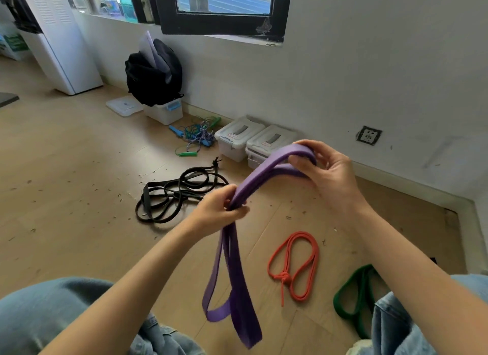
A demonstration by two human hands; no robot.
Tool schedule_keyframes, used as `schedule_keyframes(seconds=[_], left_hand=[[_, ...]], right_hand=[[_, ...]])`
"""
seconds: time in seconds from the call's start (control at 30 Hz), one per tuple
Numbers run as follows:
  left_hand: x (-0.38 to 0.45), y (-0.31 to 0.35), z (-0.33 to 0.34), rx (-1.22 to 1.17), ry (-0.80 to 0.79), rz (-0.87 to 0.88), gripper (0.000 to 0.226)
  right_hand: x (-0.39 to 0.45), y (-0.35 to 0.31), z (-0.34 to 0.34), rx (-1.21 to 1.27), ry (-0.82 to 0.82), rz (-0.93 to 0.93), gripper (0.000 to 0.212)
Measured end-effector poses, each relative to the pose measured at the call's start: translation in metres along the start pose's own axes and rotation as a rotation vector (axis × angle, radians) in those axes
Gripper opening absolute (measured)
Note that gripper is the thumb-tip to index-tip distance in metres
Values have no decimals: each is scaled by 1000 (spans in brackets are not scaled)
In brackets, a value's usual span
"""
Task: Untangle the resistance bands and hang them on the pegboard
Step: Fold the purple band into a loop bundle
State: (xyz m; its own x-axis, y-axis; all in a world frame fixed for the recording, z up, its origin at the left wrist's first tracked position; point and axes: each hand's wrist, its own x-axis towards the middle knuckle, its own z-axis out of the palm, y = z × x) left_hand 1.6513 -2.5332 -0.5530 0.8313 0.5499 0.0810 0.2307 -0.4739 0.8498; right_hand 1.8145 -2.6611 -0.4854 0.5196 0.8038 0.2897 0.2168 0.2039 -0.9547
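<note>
Mid-frame, my left hand (221, 208) and right hand (323, 167) each pinch the folded purple band (239, 280); if either grip slackens, I judge its hanging loops could twist together.

- No lettering can be read anywhere.
- The two white lidded plastic storage boxes (239, 138) (269, 146) by the wall each carry a small red-edged label, too small to read.

A sports storeroom — skipping ropes (196, 138), lidded storage bins (239, 140), backpack (154, 73) along the wall.
</note>
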Motion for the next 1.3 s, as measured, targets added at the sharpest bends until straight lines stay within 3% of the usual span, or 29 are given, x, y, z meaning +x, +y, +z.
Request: schedule_keyframes(seconds=[0.1, 0.17, 0.23, 0.3, 0.33, 0.43, 0.5, 0.57, 0.63, 0.73, 0.8, 0.87, 0.97, 1.07, 1.13, 1.23, 1.3], left_hand=[[-2, 6, -17, 135, 137, 103, 12], [-4, 17, -17, 270, 81, 173, 13], [-7, 26, -8, 404, -8, 212, 15], [-7, 34, 3, 496, -62, 260, 16], [-6, 36, 6, 517, -59, 278, 16], [-4, 31, 5, 509, -23, 287, 15], [-3, 23, 5, 399, -23, 250, 16], [-6, 14, 12, 99, -42, 138, 25], [-9, 1, 23, -117, -103, 1, 17], [-13, -16, 31, -171, -144, -91, 19], [-6, -17, 21, -101, -33, -51, 25], [-1, -11, 2, -36, 190, -24, 23], [4, 1, -24, 12, 478, 14, 11], [-2, 20, -25, 38, 380, 89, 14], [-7, 33, -16, 85, 239, 159, 18], [-7, 44, -4, 324, 202, 279, 22], [-8, 47, 0, 343, 226, 288, 22]], right_hand=[[2, 11, -25, -406, -287, 194, 30], [-2, 17, -29, -687, -485, 297, 59], [-7, 17, -22, -594, -590, 327, 85], [-13, 16, -6, -456, -705, 305, 77], [-15, 18, 1, -513, -727, 277, 68], [-21, 24, 17, -727, -618, 202, 40], [-20, 21, 23, -643, -484, 136, 16], [-15, 10, 25, -423, -374, 91, 23], [-8, 0, 22, -120, -286, 78, 28], [-4, -7, 16, 168, -209, 92, 24], [-2, -2, 10, 159, -143, 132, 30], [3, 7, -4, -92, -109, 161, 33], [1, 23, -25, -550, -323, 241, 28], [-13, 35, -24, -675, -710, 395, 26], [-21, 40, -12, -455, -674, 393, 37], [-21, 37, 6, -251, -504, 244, 71], [-26, 36, 18, -292, -530, 169, 63]])
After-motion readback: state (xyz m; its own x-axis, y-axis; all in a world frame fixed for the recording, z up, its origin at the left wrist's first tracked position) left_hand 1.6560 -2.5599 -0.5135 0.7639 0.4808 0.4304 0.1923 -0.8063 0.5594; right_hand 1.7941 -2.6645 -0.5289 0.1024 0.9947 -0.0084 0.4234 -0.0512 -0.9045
